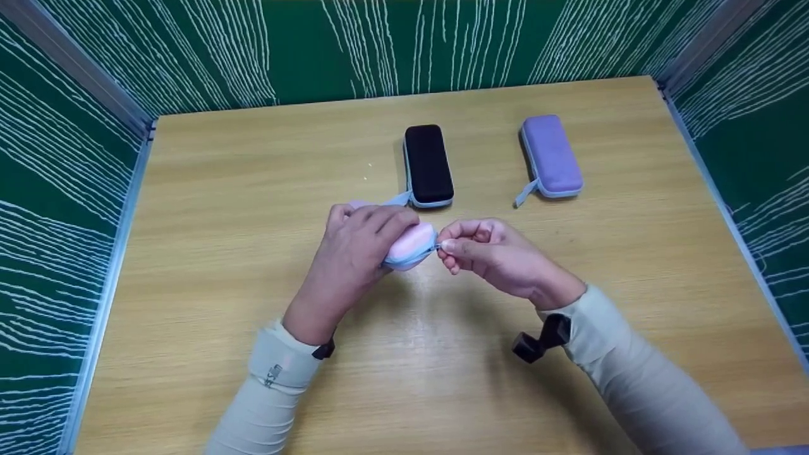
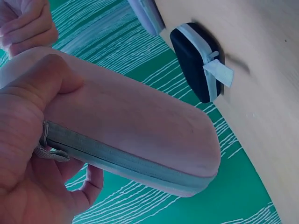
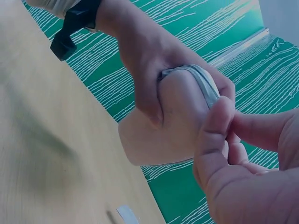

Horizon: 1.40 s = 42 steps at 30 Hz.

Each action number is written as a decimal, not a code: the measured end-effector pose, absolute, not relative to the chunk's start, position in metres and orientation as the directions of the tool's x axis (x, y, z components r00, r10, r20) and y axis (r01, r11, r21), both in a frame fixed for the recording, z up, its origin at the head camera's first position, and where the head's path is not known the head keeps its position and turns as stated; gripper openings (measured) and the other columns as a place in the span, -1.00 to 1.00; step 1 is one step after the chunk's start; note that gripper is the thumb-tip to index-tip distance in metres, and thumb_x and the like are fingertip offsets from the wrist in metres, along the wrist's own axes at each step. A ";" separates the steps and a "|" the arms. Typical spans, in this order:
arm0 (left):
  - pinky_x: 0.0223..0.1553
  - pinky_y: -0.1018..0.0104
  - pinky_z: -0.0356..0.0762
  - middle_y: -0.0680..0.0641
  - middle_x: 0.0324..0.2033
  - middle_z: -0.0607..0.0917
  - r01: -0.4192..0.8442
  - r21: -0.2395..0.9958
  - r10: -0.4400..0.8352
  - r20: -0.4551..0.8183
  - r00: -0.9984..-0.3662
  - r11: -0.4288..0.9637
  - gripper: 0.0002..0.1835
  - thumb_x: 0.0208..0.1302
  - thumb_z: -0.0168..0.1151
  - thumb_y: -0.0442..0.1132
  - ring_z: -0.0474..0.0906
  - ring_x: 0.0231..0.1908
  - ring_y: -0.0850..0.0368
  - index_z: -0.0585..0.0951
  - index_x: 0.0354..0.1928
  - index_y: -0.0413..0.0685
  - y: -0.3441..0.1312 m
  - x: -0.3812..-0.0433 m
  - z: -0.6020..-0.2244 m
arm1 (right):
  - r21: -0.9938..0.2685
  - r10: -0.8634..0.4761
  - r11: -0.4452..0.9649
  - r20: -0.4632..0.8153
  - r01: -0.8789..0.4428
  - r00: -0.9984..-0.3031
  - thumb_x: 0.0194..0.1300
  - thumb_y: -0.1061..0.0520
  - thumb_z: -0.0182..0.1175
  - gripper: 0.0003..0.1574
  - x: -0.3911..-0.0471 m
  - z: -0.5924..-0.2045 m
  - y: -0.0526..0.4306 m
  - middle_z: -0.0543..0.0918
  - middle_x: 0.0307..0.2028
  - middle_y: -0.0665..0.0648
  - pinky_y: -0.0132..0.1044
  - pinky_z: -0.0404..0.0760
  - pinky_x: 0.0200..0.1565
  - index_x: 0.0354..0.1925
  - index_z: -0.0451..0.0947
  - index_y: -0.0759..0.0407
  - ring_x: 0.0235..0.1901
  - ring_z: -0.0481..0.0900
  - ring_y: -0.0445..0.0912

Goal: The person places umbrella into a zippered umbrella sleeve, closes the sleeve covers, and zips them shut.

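A pink hard-shell zip case (image 1: 414, 245) with a light blue zipper is held above the table, near its middle. My left hand (image 1: 361, 248) grips it from the left, fingers over the top, covering much of it in the head view. The left wrist view shows the zipper (image 2: 135, 161) running closed along the case's long side, with the thumb (image 2: 58, 79) pressed on the shell. At the case's right end, my right hand (image 1: 496, 256) pinches the small zipper pull between thumb and forefinger. In the right wrist view, those fingertips hide the pull.
A black zip case (image 1: 430, 163) lies just beyond the left hand, its light blue tab (image 1: 399, 198) pointing left. Farther right lies a purple zip case (image 1: 552, 155). Green panels with white streaks (image 1: 310, 50) stand along the back and sides of the wooden table (image 1: 253, 164).
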<state>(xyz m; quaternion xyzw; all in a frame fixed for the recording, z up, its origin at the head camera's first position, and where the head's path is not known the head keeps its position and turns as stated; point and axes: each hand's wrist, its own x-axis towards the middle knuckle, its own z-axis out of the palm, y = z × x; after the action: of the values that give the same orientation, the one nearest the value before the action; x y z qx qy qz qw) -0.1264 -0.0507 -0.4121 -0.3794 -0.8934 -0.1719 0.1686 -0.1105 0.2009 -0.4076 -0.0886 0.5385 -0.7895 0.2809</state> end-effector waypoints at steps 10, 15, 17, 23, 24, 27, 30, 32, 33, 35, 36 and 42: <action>0.29 -0.07 0.39 -0.09 0.11 0.60 0.799 0.280 0.519 0.637 -0.570 0.533 -0.38 0.12 0.59 -0.34 0.55 0.16 -0.06 0.45 0.16 0.02 -0.059 -0.125 -0.421 | -0.883 -0.576 -0.379 -0.009 0.277 -0.817 0.52 0.41 -0.05 -0.71 -0.114 -0.409 0.209 0.64 -0.30 0.06 -0.40 0.56 -0.20 -0.15 0.59 0.20 -0.32 0.59 -0.16; 0.30 -0.10 0.42 -0.10 0.09 0.60 0.833 0.255 0.487 0.712 -0.505 0.490 -0.45 0.27 0.50 -0.26 0.56 0.14 -0.10 0.42 0.19 0.13 -0.062 -0.128 -0.427 | -0.844 -0.578 -0.450 0.026 0.292 -0.815 0.51 0.42 -0.05 -0.68 -0.117 -0.411 0.216 0.69 -0.31 0.07 -0.42 0.57 -0.19 -0.17 0.61 0.18 -0.33 0.61 -0.18; 0.30 -0.11 0.42 -0.10 0.09 0.60 0.839 0.237 0.485 0.726 -0.488 0.490 -0.47 0.30 0.47 -0.21 0.57 0.14 -0.10 0.42 0.21 0.19 -0.062 -0.129 -0.428 | -0.835 -0.580 -0.466 0.039 0.293 -0.814 0.52 0.42 -0.05 -0.68 -0.118 -0.412 0.218 0.69 -0.30 0.07 -0.42 0.56 -0.19 -0.17 0.61 0.18 -0.33 0.61 -0.18; 0.32 -0.11 0.41 -0.10 0.11 0.59 0.830 0.163 0.507 0.723 -0.469 0.534 -0.46 0.35 0.41 -0.20 0.57 0.16 -0.10 0.41 0.27 0.30 -0.064 -0.128 -0.426 | -0.823 -0.591 -0.469 0.023 0.321 -0.806 0.54 0.43 -0.08 -0.64 -0.121 -0.416 0.222 0.71 -0.29 0.08 -0.41 0.59 -0.18 -0.16 0.64 0.20 -0.32 0.62 -0.17; 0.32 -0.11 0.41 -0.10 0.12 0.59 0.827 0.156 0.511 0.720 -0.469 0.540 -0.46 0.35 0.41 -0.21 0.57 0.16 -0.10 0.42 0.27 0.31 -0.064 -0.127 -0.425 | -0.820 -0.593 -0.465 0.009 0.334 -0.805 0.54 0.43 -0.08 -0.64 -0.121 -0.416 0.222 0.71 -0.28 0.08 -0.41 0.60 -0.18 -0.16 0.64 0.20 -0.31 0.63 -0.17; 0.32 -0.10 0.41 -0.10 0.13 0.59 0.816 0.141 0.519 0.708 -0.479 0.561 -0.46 0.36 0.41 -0.24 0.56 0.16 -0.11 0.44 0.28 0.31 -0.065 -0.126 -0.423 | -0.809 -0.599 -0.451 -0.039 0.377 -0.800 0.55 0.41 -0.04 -0.67 -0.119 -0.416 0.222 0.72 -0.27 0.09 -0.40 0.61 -0.16 -0.15 0.66 0.22 -0.30 0.64 -0.16; 0.31 -0.09 0.42 -0.12 0.13 0.59 0.808 0.122 0.531 0.696 -0.484 0.576 -0.47 0.39 0.37 -0.30 0.56 0.15 -0.13 0.46 0.29 0.31 -0.065 -0.125 -0.423 | -0.799 -0.604 -0.440 -0.074 0.409 -0.793 0.55 0.40 0.00 -0.71 -0.116 -0.416 0.219 0.72 -0.27 0.09 -0.39 0.61 -0.16 -0.15 0.66 0.22 -0.30 0.64 -0.16; 0.29 -0.08 0.44 -0.14 0.12 0.60 0.804 0.102 0.536 0.695 -0.479 0.586 -0.46 0.41 0.33 -0.34 0.57 0.13 -0.14 0.46 0.30 0.31 -0.064 -0.126 -0.423 | -0.795 -0.605 -0.438 -0.084 0.419 -0.792 0.54 0.39 0.01 -0.72 -0.114 -0.415 0.215 0.72 -0.27 0.09 -0.39 0.62 -0.16 -0.15 0.66 0.22 -0.31 0.64 -0.16; 0.29 -0.06 0.45 -0.14 0.12 0.60 0.799 0.093 0.535 0.696 -0.479 0.594 -0.46 0.41 0.32 -0.36 0.57 0.12 -0.14 0.46 0.30 0.31 -0.064 -0.126 -0.424 | -0.792 -0.601 -0.442 -0.088 0.422 -0.794 0.54 0.38 0.02 -0.73 -0.113 -0.415 0.213 0.72 -0.27 0.09 -0.39 0.62 -0.17 -0.15 0.66 0.22 -0.31 0.63 -0.16; 0.28 -0.05 0.46 -0.15 0.10 0.61 0.783 0.075 0.528 0.698 -0.483 0.617 -0.46 0.40 0.31 -0.40 0.58 0.11 -0.15 0.48 0.29 0.31 -0.062 -0.126 -0.424 | -0.787 -0.589 -0.448 -0.096 0.424 -0.802 0.54 0.38 0.04 -0.75 -0.110 -0.413 0.208 0.71 -0.28 0.09 -0.39 0.62 -0.17 -0.16 0.66 0.23 -0.31 0.63 -0.16; 0.28 -0.05 0.47 -0.16 0.10 0.61 0.773 0.067 0.526 0.696 -0.489 0.631 -0.47 0.40 0.32 -0.40 0.59 0.11 -0.15 0.50 0.28 0.31 -0.060 -0.125 -0.423 | -0.786 -0.582 -0.451 -0.101 0.423 -0.807 0.53 0.38 0.04 -0.76 -0.109 -0.413 0.206 0.71 -0.29 0.09 -0.39 0.61 -0.18 -0.16 0.66 0.24 -0.32 0.63 -0.15; 0.25 -0.11 0.48 -0.18 0.09 0.62 0.696 0.010 0.528 0.644 -0.554 0.718 -0.52 0.41 0.32 -0.37 0.60 0.13 -0.18 0.62 0.28 0.25 -0.052 -0.118 -0.417 | -0.800 -0.468 -0.452 -0.164 0.394 -0.869 0.50 0.38 0.11 -0.79 -0.103 -0.411 0.196 0.71 -0.32 0.10 -0.40 0.62 -0.20 -0.18 0.68 0.24 -0.34 0.62 -0.15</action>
<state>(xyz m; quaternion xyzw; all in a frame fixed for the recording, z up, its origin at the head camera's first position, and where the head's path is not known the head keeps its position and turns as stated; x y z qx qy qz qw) -0.1177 -0.0517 -0.4171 -0.3509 -0.8714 -0.1331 0.3159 -0.1027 0.1962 -0.4109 -0.0402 0.4584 -0.8510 0.2532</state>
